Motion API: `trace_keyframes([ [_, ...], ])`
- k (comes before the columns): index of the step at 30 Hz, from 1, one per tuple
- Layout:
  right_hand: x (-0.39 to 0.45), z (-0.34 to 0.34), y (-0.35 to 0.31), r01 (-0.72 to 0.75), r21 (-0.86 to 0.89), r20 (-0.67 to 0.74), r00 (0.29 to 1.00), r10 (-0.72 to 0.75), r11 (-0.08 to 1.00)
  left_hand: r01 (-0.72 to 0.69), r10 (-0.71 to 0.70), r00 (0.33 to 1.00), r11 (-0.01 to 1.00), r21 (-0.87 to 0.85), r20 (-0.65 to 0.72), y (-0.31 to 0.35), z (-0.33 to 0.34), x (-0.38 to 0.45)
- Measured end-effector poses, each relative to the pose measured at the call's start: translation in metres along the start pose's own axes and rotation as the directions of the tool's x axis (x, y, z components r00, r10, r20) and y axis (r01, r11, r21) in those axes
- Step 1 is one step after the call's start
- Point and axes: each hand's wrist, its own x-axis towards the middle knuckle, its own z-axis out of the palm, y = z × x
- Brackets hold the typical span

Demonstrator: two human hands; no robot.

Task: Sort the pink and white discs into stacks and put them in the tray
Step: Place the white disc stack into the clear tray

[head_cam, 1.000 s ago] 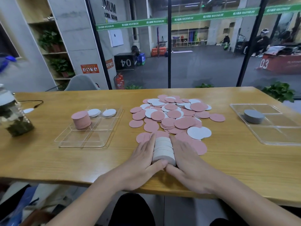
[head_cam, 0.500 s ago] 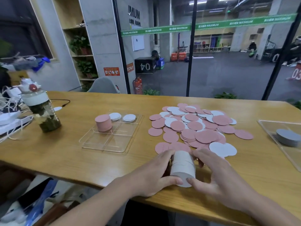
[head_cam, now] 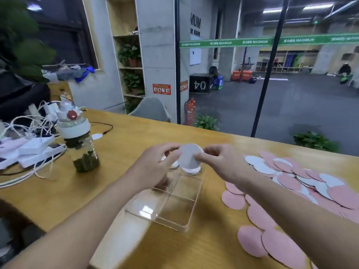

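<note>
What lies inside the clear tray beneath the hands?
In the clear tray, the near compartments show only bare plastic. A white disc sits at the far end, under the white stack both hands hold. The left hand covers the far-left compartments.

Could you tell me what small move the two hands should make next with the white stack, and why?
Probably lower the white stack straight down into the far right compartment of the clear tray. Both the left hand and the right hand hold it above that corner, where a few white discs already lie; the near compartments look empty.
</note>
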Motion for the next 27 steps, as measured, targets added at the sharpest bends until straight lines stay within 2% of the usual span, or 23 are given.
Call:
trace_keyframes([
  [5,0.093,0.054,0.014,-0.184,0.098,0.046,0.983,0.18,0.978,0.111,-0.108,0.993,0.992,0.059,-0.052,-0.066,-0.033,0.054],
  [11,0.133,0.085,0.028,-0.299,0.135,0.131,0.95,0.282,0.945,0.19,-0.19,0.981,0.982,0.007,-0.024,-0.111,-0.027,0.076],
  [19,0.145,0.097,0.041,-0.272,0.071,0.159,0.953,0.259,0.96,0.217,-0.218,0.976,0.976,-0.031,-0.024,-0.126,-0.014,0.079],
  [24,0.15,0.1,0.039,-0.195,-0.059,0.108,0.974,0.201,0.979,0.218,-0.22,0.975,0.974,-0.059,-0.035,-0.128,-0.009,0.083],
  [27,0.152,0.1,0.042,-0.197,-0.067,0.108,0.973,0.204,0.978,0.263,-0.264,0.964,0.964,-0.036,-0.018,-0.128,-0.003,0.088],
])
